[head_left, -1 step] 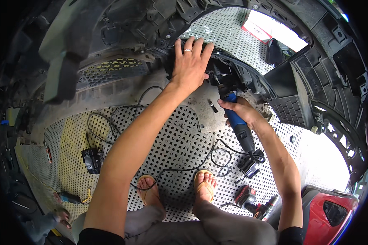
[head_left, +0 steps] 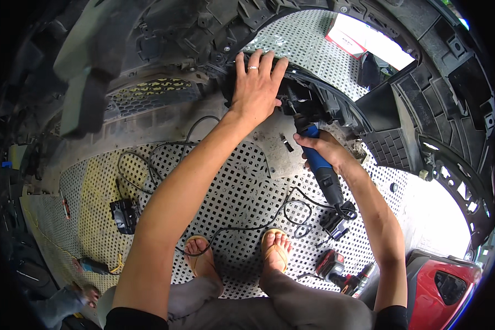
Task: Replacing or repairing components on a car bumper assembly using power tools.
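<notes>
Flattened with fingers spread, the left hand (head_left: 257, 87) is pressed palm-down on the black plastic bumper part (head_left: 313, 96), gripping nothing; a ring is worn on one finger. Just to its right, the blue-handled power tool (head_left: 320, 165) is enclosed in the closed grip of the right hand (head_left: 325, 147), its tip set against the same part. A black cable (head_left: 247, 226) is laid across the perforated floor mat (head_left: 231, 181) below, near the sandalled feet (head_left: 275, 250).

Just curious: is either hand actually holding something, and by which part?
The right hand grips a blue power tool around its body; the left hand only presses flat on the black bumper.
</notes>
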Demonstrator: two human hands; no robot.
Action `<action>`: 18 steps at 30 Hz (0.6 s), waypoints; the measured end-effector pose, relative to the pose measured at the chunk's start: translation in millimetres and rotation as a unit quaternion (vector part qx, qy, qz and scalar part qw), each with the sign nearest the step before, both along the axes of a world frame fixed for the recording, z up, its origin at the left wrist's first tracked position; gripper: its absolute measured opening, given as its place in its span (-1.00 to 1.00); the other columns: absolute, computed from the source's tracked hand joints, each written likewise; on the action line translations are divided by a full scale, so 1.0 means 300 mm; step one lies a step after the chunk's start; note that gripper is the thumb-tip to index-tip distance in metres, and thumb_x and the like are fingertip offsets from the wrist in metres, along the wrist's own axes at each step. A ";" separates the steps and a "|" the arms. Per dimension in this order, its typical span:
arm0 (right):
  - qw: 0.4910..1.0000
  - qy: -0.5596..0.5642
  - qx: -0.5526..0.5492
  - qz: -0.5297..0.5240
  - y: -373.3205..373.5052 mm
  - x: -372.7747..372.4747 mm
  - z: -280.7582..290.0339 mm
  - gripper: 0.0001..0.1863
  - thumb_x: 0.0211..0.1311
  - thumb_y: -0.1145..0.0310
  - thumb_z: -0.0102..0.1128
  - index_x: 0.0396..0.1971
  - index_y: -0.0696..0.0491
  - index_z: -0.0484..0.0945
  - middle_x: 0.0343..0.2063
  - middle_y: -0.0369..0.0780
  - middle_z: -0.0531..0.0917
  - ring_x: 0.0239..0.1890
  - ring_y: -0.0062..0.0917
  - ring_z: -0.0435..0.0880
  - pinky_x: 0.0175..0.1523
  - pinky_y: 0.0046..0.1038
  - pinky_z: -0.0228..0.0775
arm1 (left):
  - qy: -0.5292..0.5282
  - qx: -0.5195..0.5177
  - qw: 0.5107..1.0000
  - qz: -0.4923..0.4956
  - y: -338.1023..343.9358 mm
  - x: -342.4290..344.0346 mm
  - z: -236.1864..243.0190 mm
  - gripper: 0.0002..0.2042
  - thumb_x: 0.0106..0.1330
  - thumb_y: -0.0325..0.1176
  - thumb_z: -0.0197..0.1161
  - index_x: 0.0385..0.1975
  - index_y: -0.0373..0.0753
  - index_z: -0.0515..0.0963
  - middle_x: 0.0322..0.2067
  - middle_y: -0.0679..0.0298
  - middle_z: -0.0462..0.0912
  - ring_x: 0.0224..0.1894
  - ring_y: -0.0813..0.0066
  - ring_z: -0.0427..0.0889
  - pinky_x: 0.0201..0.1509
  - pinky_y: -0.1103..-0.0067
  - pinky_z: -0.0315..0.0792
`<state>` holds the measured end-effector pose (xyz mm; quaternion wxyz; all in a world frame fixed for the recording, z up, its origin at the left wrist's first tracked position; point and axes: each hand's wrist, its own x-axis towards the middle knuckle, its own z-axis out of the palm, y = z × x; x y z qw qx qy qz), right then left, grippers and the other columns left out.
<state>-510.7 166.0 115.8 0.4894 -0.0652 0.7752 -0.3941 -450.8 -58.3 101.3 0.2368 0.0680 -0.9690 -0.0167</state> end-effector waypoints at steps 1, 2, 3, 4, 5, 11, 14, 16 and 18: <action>1.000 0.012 -0.002 -0.002 0.003 0.004 0.001 -0.36 0.22 -0.08 0.49 -0.11 0.24 0.52 -0.48 -0.23 0.62 -0.63 -0.55 0.63 -0.50 -0.50 0.55 | -0.002 0.004 1.000 -0.002 0.003 0.002 0.002 -0.04 -0.02 -0.09 0.66 0.41 -0.14 0.27 0.34 0.07 0.34 0.44 0.00 0.25 0.49 -0.09 0.05; 1.000 0.012 -0.001 -0.003 0.006 0.007 0.001 -0.36 0.22 -0.08 0.49 -0.11 0.24 0.52 -0.48 -0.23 0.62 -0.63 -0.55 0.63 -0.50 -0.50 0.55 | -0.002 0.004 1.000 -0.002 0.006 0.005 0.002 -0.04 -0.02 -0.09 0.66 0.41 -0.14 0.27 0.34 0.07 0.34 0.44 0.00 0.25 0.49 -0.09 0.05; 1.000 0.011 -0.001 -0.003 0.006 0.005 0.000 -0.36 0.22 -0.08 0.49 -0.11 0.24 0.52 -0.48 -0.23 0.61 -0.63 -0.55 0.63 -0.50 -0.50 0.56 | -0.001 0.003 1.000 -0.002 0.005 0.005 0.003 -0.04 -0.02 -0.09 0.66 0.41 -0.15 0.27 0.34 0.07 0.34 0.45 -0.01 0.25 0.49 -0.09 0.05; 1.000 0.011 0.000 -0.004 0.007 0.004 -0.001 -0.36 0.22 -0.08 0.49 -0.12 0.25 0.52 -0.49 -0.23 0.61 -0.63 -0.55 0.63 -0.50 -0.49 0.56 | -0.001 0.003 1.000 -0.002 0.005 0.005 0.003 -0.04 -0.02 -0.09 0.66 0.41 -0.15 0.27 0.34 0.06 0.34 0.45 -0.01 0.25 0.49 -0.09 0.05; 1.000 0.011 0.001 -0.004 0.008 0.002 -0.006 -0.36 0.22 -0.08 0.49 -0.12 0.25 0.52 -0.49 -0.23 0.61 -0.63 -0.55 0.63 -0.50 -0.49 0.56 | -0.001 0.004 1.000 -0.002 0.006 0.006 0.000 -0.04 -0.02 -0.09 0.66 0.41 -0.15 0.27 0.34 0.06 0.34 0.45 -0.01 0.25 0.49 -0.09 0.05; 1.000 -0.005 0.000 0.002 0.019 -0.014 -0.006 -0.22 0.21 -0.08 0.51 0.10 0.26 0.40 -0.44 -0.20 0.61 -0.60 -0.54 0.65 -0.51 -0.50 0.60 | -0.001 -0.007 1.000 0.000 0.015 -0.006 0.016 -0.04 -0.02 -0.08 0.66 0.41 -0.15 0.27 0.34 0.05 0.34 0.45 -0.01 0.24 0.50 -0.09 0.04; 1.000 -0.004 -0.001 0.002 0.012 -0.014 -0.004 -0.23 0.22 -0.08 0.51 0.09 0.27 0.40 -0.44 -0.21 0.61 -0.60 -0.55 0.65 -0.51 -0.51 0.59 | -0.007 0.002 1.000 0.001 0.008 -0.011 0.012 -0.04 -0.01 -0.08 0.65 0.42 -0.15 0.27 0.35 0.06 0.33 0.45 -0.01 0.24 0.50 -0.09 0.04; 1.000 0.026 -0.002 0.000 -0.009 0.008 0.008 -0.35 0.23 -0.08 0.48 -0.12 0.25 0.51 -0.49 -0.22 0.61 -0.63 -0.56 0.63 -0.51 -0.50 0.55 | -0.009 -0.002 1.000 0.005 -0.004 -0.002 0.004 -0.03 -0.02 -0.08 0.66 0.42 -0.15 0.27 0.35 0.06 0.33 0.45 -0.01 0.24 0.50 -0.08 0.04; 1.000 0.018 -0.005 0.000 -0.007 0.005 -0.002 -0.36 0.23 -0.08 0.48 -0.12 0.25 0.52 -0.49 -0.23 0.61 -0.63 -0.56 0.63 -0.50 -0.51 0.55 | -0.010 -0.002 1.000 0.006 -0.005 0.002 0.002 -0.04 -0.02 -0.08 0.66 0.42 -0.15 0.27 0.35 0.06 0.33 0.45 0.00 0.24 0.50 -0.08 0.04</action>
